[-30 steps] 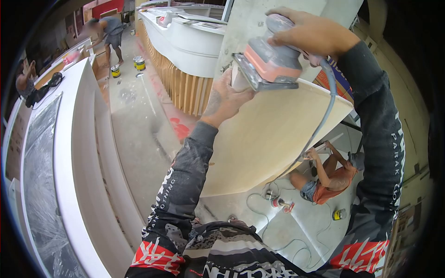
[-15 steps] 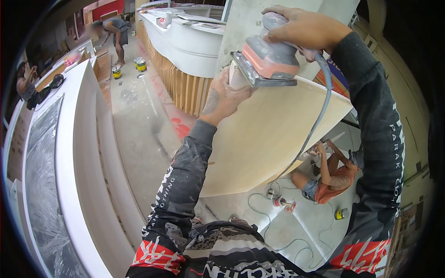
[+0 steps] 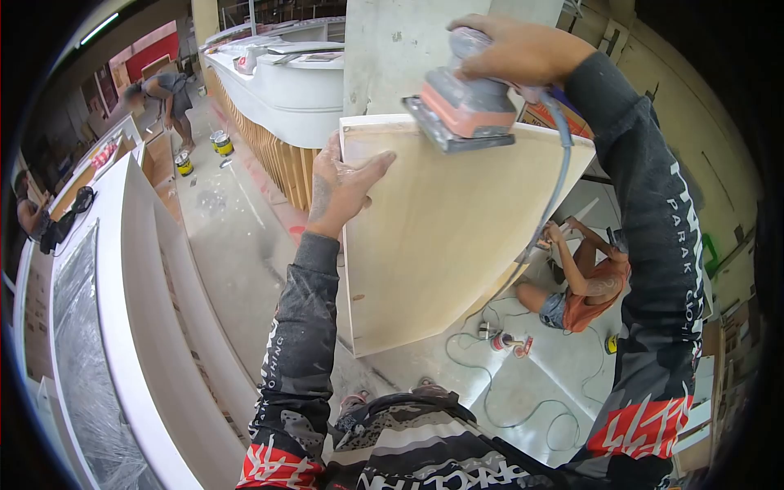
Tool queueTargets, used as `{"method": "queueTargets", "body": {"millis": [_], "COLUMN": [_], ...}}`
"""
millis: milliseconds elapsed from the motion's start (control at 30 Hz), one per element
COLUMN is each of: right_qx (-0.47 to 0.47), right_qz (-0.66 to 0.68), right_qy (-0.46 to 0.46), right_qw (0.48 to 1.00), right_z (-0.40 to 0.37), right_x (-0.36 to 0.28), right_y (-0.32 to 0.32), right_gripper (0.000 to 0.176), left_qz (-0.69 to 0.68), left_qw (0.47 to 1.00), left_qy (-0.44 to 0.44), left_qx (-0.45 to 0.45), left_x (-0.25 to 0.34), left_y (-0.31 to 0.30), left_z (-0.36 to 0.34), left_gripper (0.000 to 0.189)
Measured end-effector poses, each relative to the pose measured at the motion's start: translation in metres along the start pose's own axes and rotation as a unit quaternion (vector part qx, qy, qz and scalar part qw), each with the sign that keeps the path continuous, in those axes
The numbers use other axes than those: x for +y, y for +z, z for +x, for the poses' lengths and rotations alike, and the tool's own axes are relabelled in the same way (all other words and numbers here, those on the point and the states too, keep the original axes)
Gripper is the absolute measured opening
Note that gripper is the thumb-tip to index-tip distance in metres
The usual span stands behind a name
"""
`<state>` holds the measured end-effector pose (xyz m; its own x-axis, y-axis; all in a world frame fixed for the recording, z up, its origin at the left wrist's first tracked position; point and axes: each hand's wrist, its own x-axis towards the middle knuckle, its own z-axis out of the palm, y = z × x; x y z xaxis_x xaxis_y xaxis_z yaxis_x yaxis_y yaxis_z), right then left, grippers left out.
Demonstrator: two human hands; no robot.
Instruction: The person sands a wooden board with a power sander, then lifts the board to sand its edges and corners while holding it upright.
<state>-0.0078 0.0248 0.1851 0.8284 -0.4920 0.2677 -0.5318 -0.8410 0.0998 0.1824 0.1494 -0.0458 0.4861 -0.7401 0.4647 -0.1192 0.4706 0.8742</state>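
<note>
Sander point(image 3: 465, 102) sits on the top edge of the panel point(image 3: 433, 245). The right hand point(image 3: 514, 49) is clamped over its top, and the cord point(image 3: 562, 163) drops away below that wrist. What's changed: half a second ago the left hand point(image 3: 343, 184) was tucked right under the sander's front. Now it's off at the panel's left edge, thumb across the face, fingers round the back, clear of the pad. So the panel's braced from the side. Containers: two cans point(image 3: 184, 163) on the floor far beyond the left hand, another can point(image 3: 611, 343) under the right arm by a crouching person point(image 3: 584, 286). Can't tell what's in any of them.
</note>
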Motion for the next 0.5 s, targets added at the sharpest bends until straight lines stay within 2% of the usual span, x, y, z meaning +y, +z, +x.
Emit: {"method": "queueTargets", "body": {"millis": [33, 100, 167, 300, 333, 400, 433, 500], "right_qx": [0.027, 0.007, -0.063, -0.048, -0.045, -0.048, -0.051, -0.048], "right_qz": [0.008, -0.004, -0.008, -0.036, -0.036, -0.025, -0.015, -0.040], "right_qy": [-0.019, 0.007, 0.126, 0.157, 0.174, 0.197, 0.219, 0.209], "right_qw": [0.999, 1.000, 0.990, 0.986, 0.983, 0.979, 0.974, 0.976], "right_z": [-0.003, -0.013, -0.028, -0.042, -0.045, -0.050, -0.050, -0.046], "right_x": [0.016, 0.030, 0.031, 0.082, 0.089, 0.100, 0.103, 0.101], "right_y": [0.001, -0.004, -0.013, -0.011, -0.010, -0.008, -0.009, -0.008], "right_gripper": [0.074, 0.075, 0.076, 0.075, 0.075, 0.075, 0.075, 0.075], "left_qz": [0.001, -0.003, -0.006, -0.019, -0.019, 0.073, 0.073, 0.000], "left_qw": [1.000, 1.000, 1.000, 0.999, 0.999, 0.957, 0.957, 1.000], "left_qy": [0.000, 0.004, 0.008, 0.032, 0.032, 0.279, 0.279, 0.022], "left_qx": [-0.001, 0.009, 0.009, 0.013, 0.012, -0.030, -0.032, 0.016], "left_x": [-0.001, -0.002, -0.005, -0.013, -0.031, -0.072, -0.059, -0.015], "left_y": [0.001, 0.001, 0.000, -0.002, -0.007, -0.018, -0.014, -0.003], "left_z": [0.000, 0.000, 0.000, 0.001, 0.008, 0.025, 0.019, -0.001], "left_gripper": [0.046, 0.047, 0.047, 0.049, 0.049, 0.051, 0.051, 0.052]}}
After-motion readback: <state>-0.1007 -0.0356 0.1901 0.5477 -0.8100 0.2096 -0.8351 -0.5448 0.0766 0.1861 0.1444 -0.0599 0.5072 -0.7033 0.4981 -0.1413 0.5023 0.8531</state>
